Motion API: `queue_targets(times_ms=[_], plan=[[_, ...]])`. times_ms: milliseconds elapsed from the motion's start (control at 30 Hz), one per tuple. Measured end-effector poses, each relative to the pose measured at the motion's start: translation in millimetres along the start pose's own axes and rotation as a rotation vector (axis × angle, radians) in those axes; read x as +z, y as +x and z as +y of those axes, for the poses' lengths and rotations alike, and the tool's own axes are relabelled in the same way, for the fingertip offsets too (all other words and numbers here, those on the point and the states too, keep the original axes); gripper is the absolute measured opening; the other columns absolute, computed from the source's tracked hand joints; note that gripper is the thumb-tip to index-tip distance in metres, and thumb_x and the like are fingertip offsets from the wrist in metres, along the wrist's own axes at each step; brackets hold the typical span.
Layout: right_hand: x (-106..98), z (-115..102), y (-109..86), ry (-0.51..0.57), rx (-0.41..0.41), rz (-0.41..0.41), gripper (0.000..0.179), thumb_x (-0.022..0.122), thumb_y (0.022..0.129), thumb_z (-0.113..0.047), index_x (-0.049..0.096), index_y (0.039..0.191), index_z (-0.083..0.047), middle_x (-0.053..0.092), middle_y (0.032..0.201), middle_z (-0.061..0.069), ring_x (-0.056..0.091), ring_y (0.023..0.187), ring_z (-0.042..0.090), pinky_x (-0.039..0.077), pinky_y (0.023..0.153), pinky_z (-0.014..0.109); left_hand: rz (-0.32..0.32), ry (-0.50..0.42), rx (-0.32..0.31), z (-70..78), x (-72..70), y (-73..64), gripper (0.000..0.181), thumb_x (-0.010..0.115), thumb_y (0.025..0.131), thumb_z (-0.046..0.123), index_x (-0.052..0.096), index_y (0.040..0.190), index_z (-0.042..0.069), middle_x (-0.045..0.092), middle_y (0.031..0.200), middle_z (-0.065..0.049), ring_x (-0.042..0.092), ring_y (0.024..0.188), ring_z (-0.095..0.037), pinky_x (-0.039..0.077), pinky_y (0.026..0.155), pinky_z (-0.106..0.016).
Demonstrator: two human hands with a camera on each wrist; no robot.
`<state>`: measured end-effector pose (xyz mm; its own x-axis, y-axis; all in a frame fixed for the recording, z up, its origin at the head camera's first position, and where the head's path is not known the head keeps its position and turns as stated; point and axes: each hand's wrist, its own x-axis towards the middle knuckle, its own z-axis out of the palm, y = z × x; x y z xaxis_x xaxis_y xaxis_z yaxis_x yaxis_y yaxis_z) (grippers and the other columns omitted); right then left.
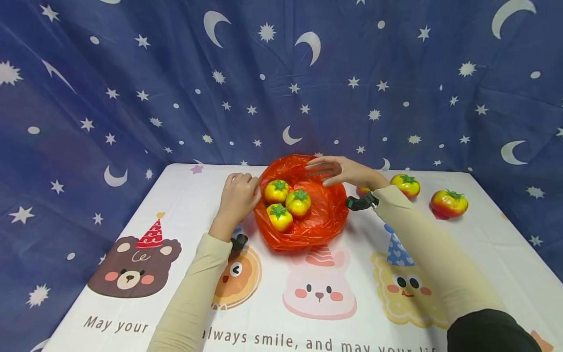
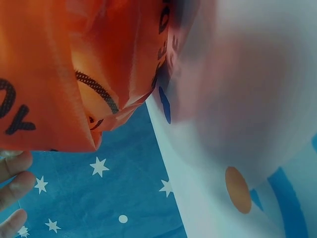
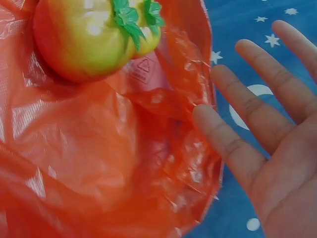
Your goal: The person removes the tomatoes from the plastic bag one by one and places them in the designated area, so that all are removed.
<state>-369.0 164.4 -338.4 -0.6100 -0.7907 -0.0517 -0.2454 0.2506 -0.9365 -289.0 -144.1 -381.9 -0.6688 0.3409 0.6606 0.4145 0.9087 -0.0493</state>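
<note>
Plastic bag [image 1: 325, 210], thin, crinkled and orange-red, gapes on the white cartoon-printed tablecloth [image 1: 193, 195] between my hands, with three glossy round yellow-and-red fruits [image 1: 298, 203] with green leafy tops clustered in its left half. My right hand [image 1: 340, 169] is at the far right part of its rim, fingers and thumb spread well apart, with hold of nothing; I cannot tell whether a fingertip brushes the plastic. My left hand [image 1: 239, 191] is at the bag's left edge, fingers bent, and I cannot tell whether they pinch the rim or only lie against it. Black lettering [image 2: 20, 120] on the bag's outside shows an O and a Y in the left wrist view; more letters run along a fold, too broken to read. Just beside the fruits, the right wrist view shows a small printed triangle mark [image 3: 143, 69], its detail blurred. Near me, the tablecloth reads "May your", then, past my left sleeve [image 1: 182, 303], "always smile, and may your", the next word cut off. Two similar fruits [image 1: 448, 204] lie right of the bag; another [image 1: 362, 191] is partly hidden by my right wrist.
</note>
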Motion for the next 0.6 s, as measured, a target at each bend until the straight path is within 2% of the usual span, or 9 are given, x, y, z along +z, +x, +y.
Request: queue_targets(times_ms=[167,433,600], plan=[[5,10,12.5,0.025,0.022,-0.015,0.065,0.065,0.085,-0.011,0.035,0.142,-0.002,0.035,0.147,0.024,0.032,0.137,0.039,0.043,0.102,0.045,-0.001,-0.005,0.000,0.2,-0.7,0.4,0.010,0.062,0.082,0.012,0.066,0.082,0.003,0.062,0.072,-0.011,0.059,0.074,-0.029,0.046,0.087,-0.044],[13,25,24.7,0.110,0.003,-0.071,0.063,0.062,0.085,-0.003,0.034,0.141,0.003,0.029,0.147,0.030,0.027,0.137,0.044,0.033,0.103,0.055,0.014,0.008,0.012,0.7,0.5,0.4,0.010,0.062,0.082,0.012,0.066,0.081,0.003,0.062,0.071,-0.011,0.059,0.073,-0.029,0.046,0.085,-0.044],[18,31,29.0,0.128,-0.010,-0.105,0.059,0.056,0.088,0.004,0.030,0.140,0.008,0.025,0.147,0.033,0.025,0.137,0.048,0.042,0.101,0.044,0.014,0.012,0.012,2.0,-1.0,0.6,0.009,0.062,0.081,0.011,0.066,0.081,0.003,0.062,0.071,-0.011,0.059,0.073,-0.029,0.046,0.085,-0.043]])
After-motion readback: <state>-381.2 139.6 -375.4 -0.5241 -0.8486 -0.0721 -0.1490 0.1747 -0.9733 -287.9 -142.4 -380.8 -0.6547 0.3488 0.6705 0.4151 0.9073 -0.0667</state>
